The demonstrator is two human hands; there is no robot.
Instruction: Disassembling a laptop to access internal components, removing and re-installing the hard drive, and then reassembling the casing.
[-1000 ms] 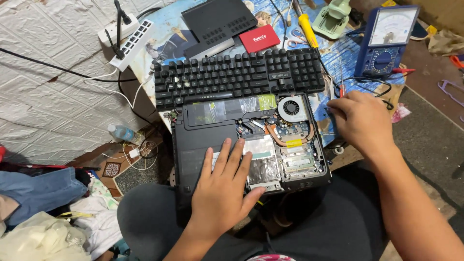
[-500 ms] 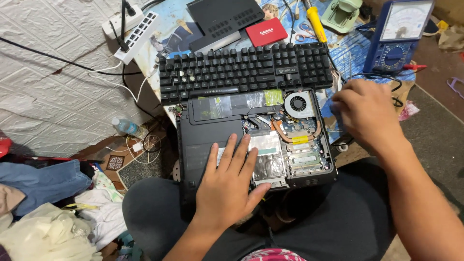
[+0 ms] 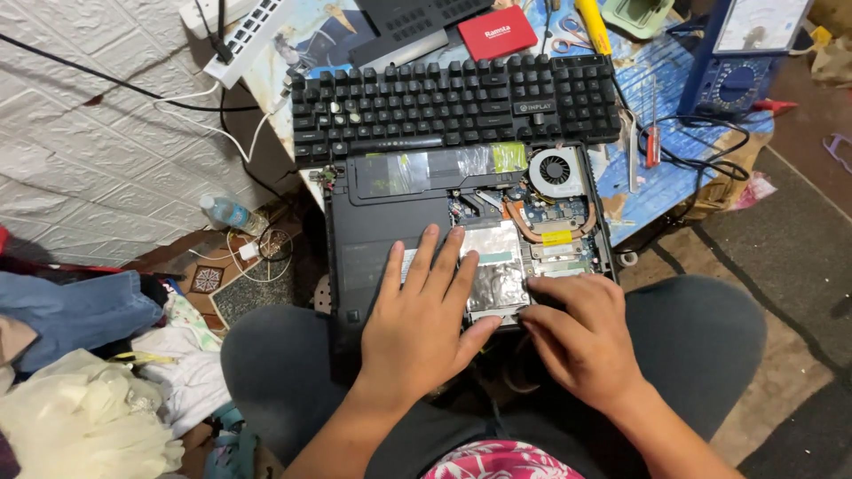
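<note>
1. Resting flat, my left hand (image 3: pixel 424 326) pressed down on the opened laptop (image 3: pixel 390 248) across my lap, fingers spread, grasping nothing.
2. My right hand (image 3: pixel 581 341) curled at the silver drive (image 3: pixel 497 270) near the laptop's front edge; whether its grip pinched anything I could not tell.
3. That drive lay just ahead of both hands, its long axis running away from me, the right hand's fingertips nearer its front edge.
4. Beyond, a black keyboard (image 3: pixel 457 102) sat on the counter (image 3: pixel 674 80).
</note>
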